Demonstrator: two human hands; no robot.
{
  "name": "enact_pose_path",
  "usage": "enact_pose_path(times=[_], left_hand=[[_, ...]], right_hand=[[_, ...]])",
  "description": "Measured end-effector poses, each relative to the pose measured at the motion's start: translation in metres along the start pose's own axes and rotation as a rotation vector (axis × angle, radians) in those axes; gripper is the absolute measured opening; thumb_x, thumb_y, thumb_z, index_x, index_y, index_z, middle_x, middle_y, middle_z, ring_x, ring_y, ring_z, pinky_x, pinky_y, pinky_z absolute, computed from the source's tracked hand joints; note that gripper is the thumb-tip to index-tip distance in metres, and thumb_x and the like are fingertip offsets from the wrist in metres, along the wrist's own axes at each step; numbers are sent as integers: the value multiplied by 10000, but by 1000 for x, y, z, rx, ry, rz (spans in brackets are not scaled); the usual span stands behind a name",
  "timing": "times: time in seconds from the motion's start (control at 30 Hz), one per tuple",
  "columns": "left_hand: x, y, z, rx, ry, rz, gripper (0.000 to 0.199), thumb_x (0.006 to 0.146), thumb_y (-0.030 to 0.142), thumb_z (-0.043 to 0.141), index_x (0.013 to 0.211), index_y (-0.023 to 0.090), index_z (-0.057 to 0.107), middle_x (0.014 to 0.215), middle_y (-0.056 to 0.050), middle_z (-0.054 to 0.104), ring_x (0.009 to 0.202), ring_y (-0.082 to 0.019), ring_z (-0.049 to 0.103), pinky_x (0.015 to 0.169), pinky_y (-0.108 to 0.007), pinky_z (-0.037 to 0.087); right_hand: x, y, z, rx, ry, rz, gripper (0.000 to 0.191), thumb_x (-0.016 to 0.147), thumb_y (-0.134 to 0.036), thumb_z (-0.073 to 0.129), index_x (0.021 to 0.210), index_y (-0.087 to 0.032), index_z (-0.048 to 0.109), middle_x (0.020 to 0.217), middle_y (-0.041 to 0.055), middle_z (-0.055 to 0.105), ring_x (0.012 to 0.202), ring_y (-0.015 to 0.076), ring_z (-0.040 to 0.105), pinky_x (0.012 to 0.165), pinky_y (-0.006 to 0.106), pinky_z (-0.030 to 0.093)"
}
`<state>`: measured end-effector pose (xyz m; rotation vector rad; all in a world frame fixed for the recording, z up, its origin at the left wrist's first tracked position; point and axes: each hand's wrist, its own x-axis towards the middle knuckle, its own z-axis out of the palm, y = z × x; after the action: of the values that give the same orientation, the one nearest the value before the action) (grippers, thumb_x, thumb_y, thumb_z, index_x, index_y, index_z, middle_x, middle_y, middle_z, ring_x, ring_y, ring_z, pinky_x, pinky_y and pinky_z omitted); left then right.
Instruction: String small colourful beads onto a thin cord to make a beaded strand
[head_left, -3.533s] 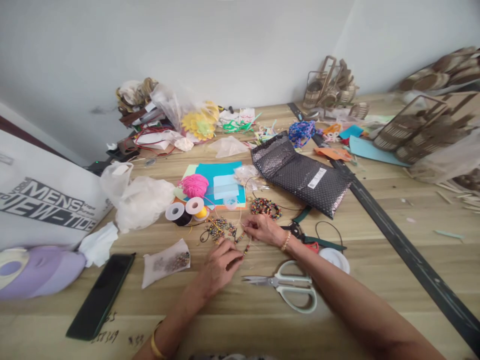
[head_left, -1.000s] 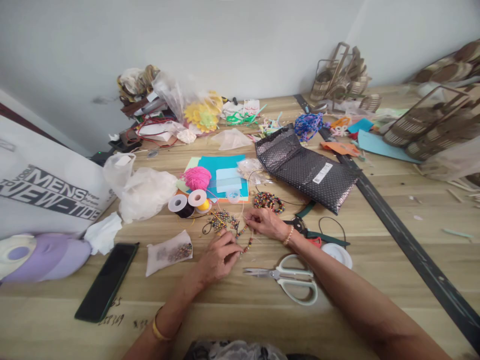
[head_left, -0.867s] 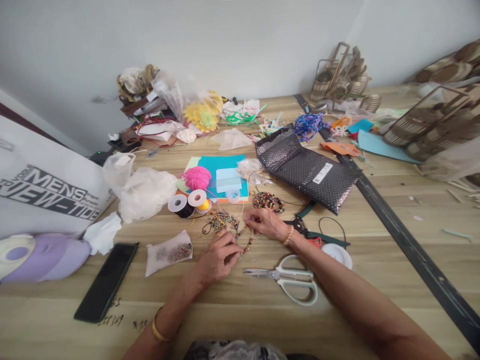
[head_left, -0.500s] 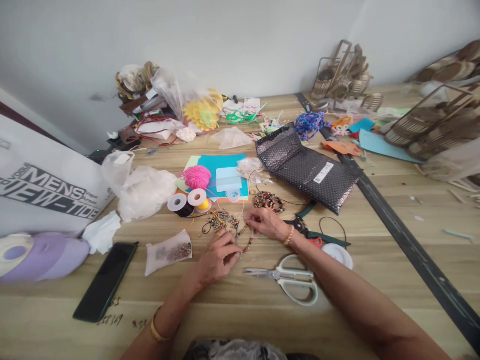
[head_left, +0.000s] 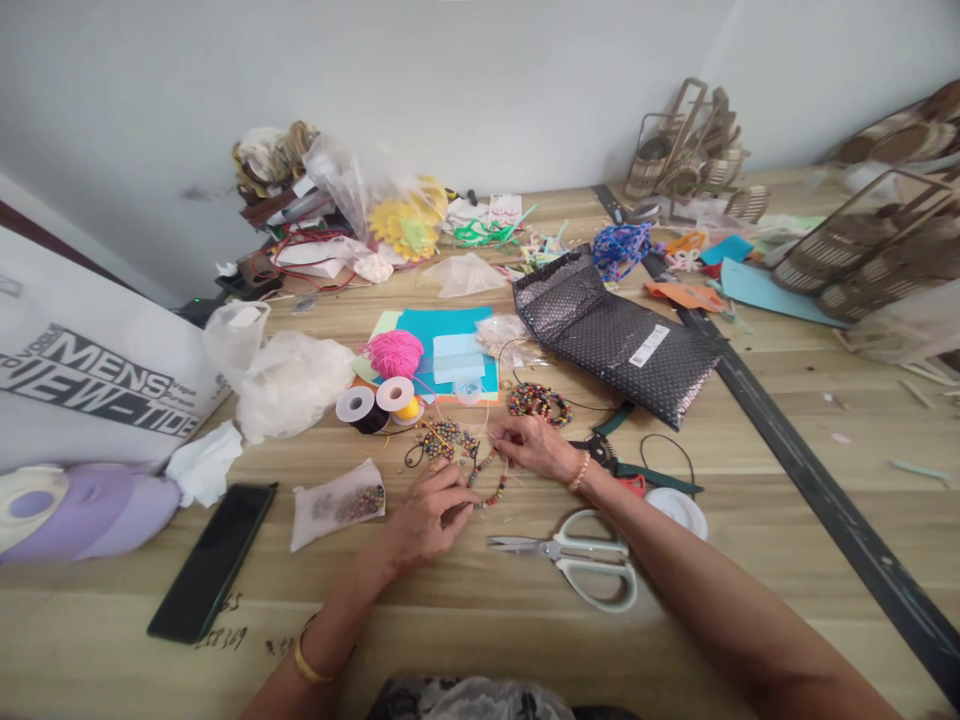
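Pinching a pale thread (head_left: 489, 417) at mid-frame, the right hand (head_left: 534, 448) stood apart from the left hand (head_left: 429, 513), whose fingertips met the lower end of the beaded strand (head_left: 497, 493); whether they gripped it could not be told. Loose beads (head_left: 442, 441) crowded just above the left hand, coiled bead loops (head_left: 527, 399) above the right, scissors (head_left: 553, 549) below centre.

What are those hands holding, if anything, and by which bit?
The right hand seems to pinch the strand of small, round, multicoloured beads near its far end. The left hand is at its near end, but I can't tell whether it's gripping.
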<state>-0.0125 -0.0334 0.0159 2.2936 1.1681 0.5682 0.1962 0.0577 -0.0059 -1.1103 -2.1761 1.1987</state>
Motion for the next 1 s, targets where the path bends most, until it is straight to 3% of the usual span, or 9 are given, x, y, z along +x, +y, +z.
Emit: enact_pose_path(times=[0.07,0.17,0.27,0.37,0.47,1.0], left_hand=[[-3,5,-9,-12,-81,-48,231,886,173,486,904,153,716,750,-56,624,769,-178,561,810,-325,457],[-9,18,-26,-22,-338,-166,279,892,260,511,1095,188,689,792,-36,660,768,-183,591,764,-300,453],[-15,31,-38,-13,-497,-243,447,902,338,502,1335,230,529,802,-10,677,744,-182,585,720,-282,434],[-18,37,-40,-12,-608,-221,630,883,355,517,1468,230,320,769,12,663,712,-176,558,675,-261,406],[-18,37,-36,15,-646,-214,722,863,337,533,1501,214,219,742,21,645,697,-175,544,656,-253,379],[-19,30,-40,69,-622,-297,650,866,410,502,1444,150,357,778,-12,646,758,-198,554,669,-272,377]], right_hand=[[0,1,1,-11,7,-10,138,829,-111,531,704,-152,572,502,-32,581,465,97,512,506,188,364],[1,3,1,-21,14,-12,149,832,-117,535,690,-153,562,521,-29,583,470,91,509,509,186,359],[1,3,1,-23,4,-15,158,825,-103,538,676,-154,550,534,-29,585,480,88,514,517,184,362],[1,3,1,-20,-6,-18,157,826,-92,533,681,-151,551,535,-29,589,483,88,524,524,182,367],[0,5,2,-21,1,-9,141,837,-109,535,706,-149,567,528,-28,596,477,90,528,523,183,371],[0,4,2,0,0,-19,130,831,-112,524,718,-156,571,502,-35,587,462,96,515,516,189,376]])
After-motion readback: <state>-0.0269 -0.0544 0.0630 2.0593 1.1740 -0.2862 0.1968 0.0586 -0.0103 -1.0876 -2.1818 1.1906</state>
